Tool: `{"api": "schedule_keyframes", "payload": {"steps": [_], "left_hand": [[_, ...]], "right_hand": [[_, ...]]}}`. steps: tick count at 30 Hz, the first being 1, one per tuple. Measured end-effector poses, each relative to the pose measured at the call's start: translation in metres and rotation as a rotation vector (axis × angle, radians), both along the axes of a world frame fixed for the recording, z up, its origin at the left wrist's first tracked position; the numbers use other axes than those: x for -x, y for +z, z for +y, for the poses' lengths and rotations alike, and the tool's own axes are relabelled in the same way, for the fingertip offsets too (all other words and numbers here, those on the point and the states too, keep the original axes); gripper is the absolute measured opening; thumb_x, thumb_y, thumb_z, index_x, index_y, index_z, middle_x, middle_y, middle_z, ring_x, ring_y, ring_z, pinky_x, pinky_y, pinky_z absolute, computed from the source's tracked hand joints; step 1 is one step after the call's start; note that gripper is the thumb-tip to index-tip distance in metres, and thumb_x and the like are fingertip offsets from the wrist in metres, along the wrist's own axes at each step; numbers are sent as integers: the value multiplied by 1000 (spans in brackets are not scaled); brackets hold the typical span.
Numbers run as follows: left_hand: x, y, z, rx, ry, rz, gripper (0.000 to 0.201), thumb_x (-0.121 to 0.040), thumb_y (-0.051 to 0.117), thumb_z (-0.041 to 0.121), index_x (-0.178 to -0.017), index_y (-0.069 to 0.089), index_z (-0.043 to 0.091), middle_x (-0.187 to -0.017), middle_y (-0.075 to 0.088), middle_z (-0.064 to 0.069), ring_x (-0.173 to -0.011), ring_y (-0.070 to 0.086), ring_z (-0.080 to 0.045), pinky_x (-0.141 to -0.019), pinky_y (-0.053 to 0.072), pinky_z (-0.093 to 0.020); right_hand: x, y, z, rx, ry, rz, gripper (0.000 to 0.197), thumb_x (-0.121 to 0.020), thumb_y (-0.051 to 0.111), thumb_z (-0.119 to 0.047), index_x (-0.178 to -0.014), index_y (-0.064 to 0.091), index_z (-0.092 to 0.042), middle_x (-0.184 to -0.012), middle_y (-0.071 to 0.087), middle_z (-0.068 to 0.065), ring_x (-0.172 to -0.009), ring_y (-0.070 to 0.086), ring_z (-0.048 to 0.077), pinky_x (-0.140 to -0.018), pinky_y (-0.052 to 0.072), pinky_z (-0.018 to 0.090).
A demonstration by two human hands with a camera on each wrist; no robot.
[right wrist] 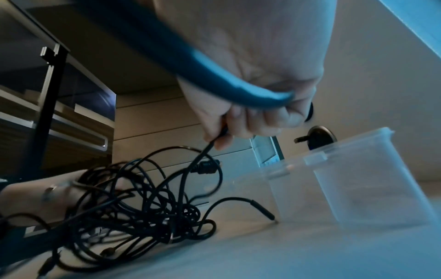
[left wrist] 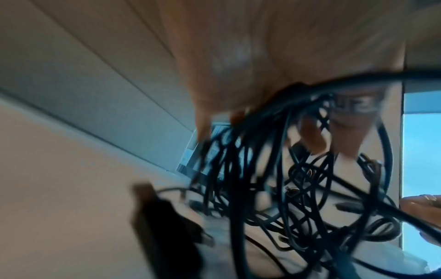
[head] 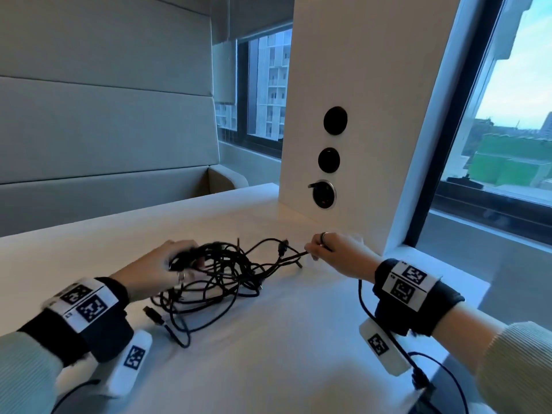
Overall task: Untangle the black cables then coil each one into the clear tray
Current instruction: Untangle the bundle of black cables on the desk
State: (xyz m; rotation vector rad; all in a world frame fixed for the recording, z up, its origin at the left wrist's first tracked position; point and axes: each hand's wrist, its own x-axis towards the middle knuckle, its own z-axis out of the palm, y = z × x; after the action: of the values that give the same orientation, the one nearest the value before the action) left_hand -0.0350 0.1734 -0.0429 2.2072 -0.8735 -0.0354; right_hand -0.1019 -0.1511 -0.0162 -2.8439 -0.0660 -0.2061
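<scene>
black cables (head: 221,273) between left hand (head: 155,270), right hand (head: 337,258)

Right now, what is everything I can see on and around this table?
Black cables: one tangled bundle, number of cables cannot be told, black, on the table between the hands.
Clear tray: one, see-through plastic, on the table beside the bundle, nothing visible inside; seen only from the right wrist.
Table: one, white, under everything.
Round sockets: three, black, stacked on the white pillar behind the table.
Padded bench: one, grey, across the table.
Windows: two, showing buildings outside.
Wrist bands: two, black with printed white tags, one on each wrist.
Left hand: grips the bundle's left side.
Right hand: pinches a single strand pulled out to the right.
</scene>
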Motion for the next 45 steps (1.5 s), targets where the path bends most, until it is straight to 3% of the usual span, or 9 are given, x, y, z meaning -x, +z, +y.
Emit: {"api": "schedule_keyframes", "payload": {"steps": [5,9,12,15,21,31,34,39,45], "left_hand": [[3,25,5,44,6,287,55,-47,55,35,-98,53,17,-95,56,-11,-88,50,-20,-74,38,-29],[-12,47,-24,208,213,310,30,-72,61,39,-97,56,22,-103,62,-4,-98,54,-20,-80,36,-32],[-18,51,-51,-31,350,316,45,-88,50,52,-114,52,16,-118,55,-7,-108,51,-29,-75,36,-34],[-14,44,-72,-486,253,361,93,-70,48,77,-134,41,10,-133,43,-5,-127,40,-27,-95,33,-33],[-6,20,-79,-669,255,264,49,-89,57,29,-132,47,8,-130,50,-6,-105,45,-18,-84,33,-21],[7,9,-44,-36,104,141,40,-91,52,6,-112,49,40,-115,56,-3,-109,53,-20,-96,40,-33],[17,10,-44,159,-1,137,39,-92,51,2,-113,50,35,-113,60,2,-99,57,0,-88,42,-15],[28,8,-53,339,-76,43,44,-89,52,-5,-107,56,35,-103,61,1,-88,62,-3,-82,44,-10],[27,6,-50,464,-44,3,49,-88,43,-17,-112,55,24,-103,61,1,-93,60,-2,-80,46,-9]], "right_hand": [[-1,-12,3,-233,6,108,33,-99,39,-32,-70,50,-20,-54,48,-4,-45,38,8,-49,33,16],[6,-14,10,-278,80,273,29,-99,40,-34,-83,62,-23,-45,46,-7,-40,34,9,-48,30,22],[10,-11,16,-303,109,410,27,-99,40,-33,-95,64,-22,-44,49,-8,-39,33,8,-43,29,18],[14,-13,23,-396,112,580,23,-100,38,-23,-92,58,-15,-64,60,-3,-40,39,6,-42,35,18],[21,-21,46,-500,95,661,28,-99,39,-30,-109,62,-18,-63,42,-4,-51,32,10,-49,31,20],[27,-19,63,-834,17,387,26,-98,42,-14,-75,54,-19,-58,45,0,-45,26,8,-46,18,20],[25,-21,70,-884,-28,285,30,-97,43,-10,-68,49,-17,-55,45,2,-44,26,10,-42,18,20],[5,-26,80,-1088,-130,149,31,-98,38,-2,-71,41,-17,-45,52,-10,-39,48,0,-34,36,7],[20,-20,73,-981,11,-25,7,-93,50,-1,-93,48,-8,-81,49,2,-52,53,-3,-51,42,10]]}}
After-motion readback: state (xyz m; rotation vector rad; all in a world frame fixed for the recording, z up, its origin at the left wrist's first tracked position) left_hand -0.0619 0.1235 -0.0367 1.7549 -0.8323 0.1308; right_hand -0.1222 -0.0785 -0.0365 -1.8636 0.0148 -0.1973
